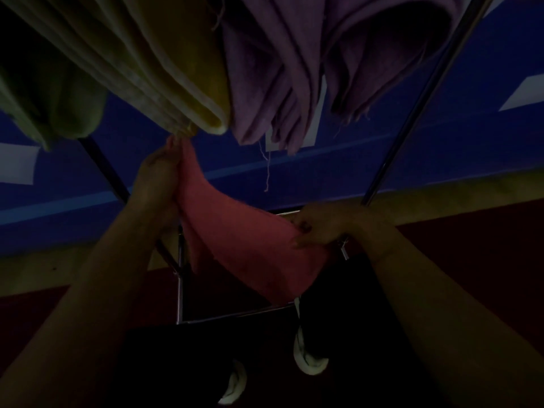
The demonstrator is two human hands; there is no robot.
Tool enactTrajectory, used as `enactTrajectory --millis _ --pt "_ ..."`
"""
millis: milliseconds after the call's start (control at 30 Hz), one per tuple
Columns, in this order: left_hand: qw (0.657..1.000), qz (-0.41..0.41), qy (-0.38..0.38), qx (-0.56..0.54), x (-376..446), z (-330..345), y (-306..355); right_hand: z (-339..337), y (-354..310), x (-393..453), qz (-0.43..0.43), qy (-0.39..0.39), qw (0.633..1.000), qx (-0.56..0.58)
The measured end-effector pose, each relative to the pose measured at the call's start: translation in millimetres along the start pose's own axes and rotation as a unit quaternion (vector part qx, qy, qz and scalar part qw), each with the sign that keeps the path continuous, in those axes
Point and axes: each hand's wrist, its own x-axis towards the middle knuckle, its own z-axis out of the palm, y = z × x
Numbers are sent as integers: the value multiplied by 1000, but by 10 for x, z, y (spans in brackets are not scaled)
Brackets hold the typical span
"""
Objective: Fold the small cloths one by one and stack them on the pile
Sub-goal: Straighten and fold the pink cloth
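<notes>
Head view, the only one given, was very dark and looked steeply down past hanging laundry to the floor. Both hands held a pink cloth (235, 240) stretched between them. The left hand (160, 175) was raised, its fingers closed around one end of the cloth just under the hem of a yellow-green cloth (164, 69). The right hand (326, 228) sat lower and to the right, pinching the other end with thumb and curled fingers. The cloth sagged in a soft trough between the two grips, its lower edge drooping over a thin metal frame (179, 290) below.

By my judgement the step in hand was opening out one small cloth before its first fold. The next move would call for bringing the two held ends together evenly, so the edges match. No pile showed in this view, so where the folded cloth should go could not be told.

The pink cloth looked soft and matte, like towelling. Purple cloths (282, 83) hung in heavy folds with loose threads trailing from frayed edges. A shiny metal rod (412, 113) slanted down on the right. Blue flooring with pale patches lay beyond.
</notes>
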Motion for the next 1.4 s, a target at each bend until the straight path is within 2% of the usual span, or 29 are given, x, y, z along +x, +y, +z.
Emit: enactTrajectory --millis 133,267,333,433,500,600,700,967,1167,1333,1400 --pt "996 23 9 88 77 -136 52 5 40 -29 -4 -8 1000 7" --pt "970 44 8 239 68 -233 97 0 114 -8 -13 22 1000 14" --pt "942 55 -42 328 -5 -213 76 4 134 -8 -18 74 995 57" --pt "893 65 -133 425 -100 -93 -26 -20 81 -28 -62 144 971 179" --pt "877 80 -184 437 -158 24 -95 -39 5 -51 -86 158 956 230" --pt "852 114 -269 435 -273 183 -174 -60 -96 -54 -101 176 948 246" --pt "835 149 -314 428 -332 284 -272 -77 -147 -55 -91 177 938 283" --pt "850 169 -293 403 -338 441 -475 -113 -154 -100 -102 216 906 350" --pt "865 200 -297 352 -347 454 -446 -126 -118 -134 -107 209 889 393" --pt "889 167 -286 317 -373 494 -456 -160 -95 -159 -105 256 876 396" --pt "899 186 -268 292 -354 503 -471 -167 -85 -168 -96 267 875 392"
